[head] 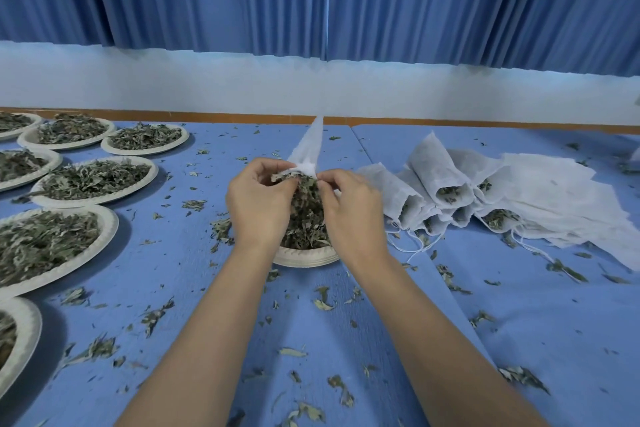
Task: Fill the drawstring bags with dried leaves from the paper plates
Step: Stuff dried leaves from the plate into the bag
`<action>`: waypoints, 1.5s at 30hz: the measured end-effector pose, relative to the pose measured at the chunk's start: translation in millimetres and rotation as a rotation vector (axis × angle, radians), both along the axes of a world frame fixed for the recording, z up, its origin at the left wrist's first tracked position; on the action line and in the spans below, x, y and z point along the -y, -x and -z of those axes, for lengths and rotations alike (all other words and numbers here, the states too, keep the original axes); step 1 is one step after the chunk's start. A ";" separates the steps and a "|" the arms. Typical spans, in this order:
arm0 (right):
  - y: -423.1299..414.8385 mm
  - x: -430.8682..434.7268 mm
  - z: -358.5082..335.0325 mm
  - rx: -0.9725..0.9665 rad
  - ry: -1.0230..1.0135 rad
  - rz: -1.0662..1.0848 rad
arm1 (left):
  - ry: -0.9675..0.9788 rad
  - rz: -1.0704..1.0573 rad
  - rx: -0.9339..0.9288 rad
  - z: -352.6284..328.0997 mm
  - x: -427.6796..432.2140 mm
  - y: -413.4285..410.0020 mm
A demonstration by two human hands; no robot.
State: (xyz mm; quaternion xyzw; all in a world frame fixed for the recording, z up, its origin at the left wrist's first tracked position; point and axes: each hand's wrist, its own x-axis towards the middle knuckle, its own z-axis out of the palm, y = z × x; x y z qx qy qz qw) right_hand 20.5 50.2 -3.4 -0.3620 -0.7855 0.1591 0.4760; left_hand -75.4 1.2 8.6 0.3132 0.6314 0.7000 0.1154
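You are holding a white drawstring bag (309,149) above a paper plate (304,259) of dried leaves (306,218), mid-table. Your left hand (258,199) and right hand (353,210) are each pinching one side of the bag's mouth, with leaves bunching between them. The bag's closed end is pointing up and away from you. The mouth is looking narrow, so leaves may be slipping past it onto the blue table (207,288), where loose scraps are lying. Filled bags (440,184) are lying just right.
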 end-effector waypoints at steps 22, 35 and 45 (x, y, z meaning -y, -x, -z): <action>2.9 -8.2 -9.1 -0.539 0.707 -0.119 | 0.170 0.262 -0.229 3.6 7.5 -2.7; 7.2 6.1 -7.8 -0.040 0.344 0.002 | 0.214 -0.125 -0.439 1.3 -7.7 -5.5; 2.5 2.1 -10.3 -0.152 0.373 -0.030 | 0.243 -0.004 -0.414 -5.7 -5.2 -3.3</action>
